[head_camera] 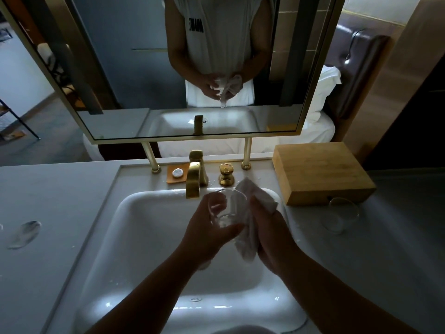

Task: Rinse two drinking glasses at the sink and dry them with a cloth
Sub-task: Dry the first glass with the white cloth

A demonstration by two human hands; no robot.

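Left hand [207,225] holds glass [227,208]; right hand [269,227] grips cloth [252,213].

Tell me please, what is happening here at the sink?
A person stands at a white sink and dries a clear drinking glass. The left hand holds the glass over the basin, and the right hand presses a white cloth against its side. A second glass stands on the counter to the right, beside a wooden box. No water runs from the gold faucet.
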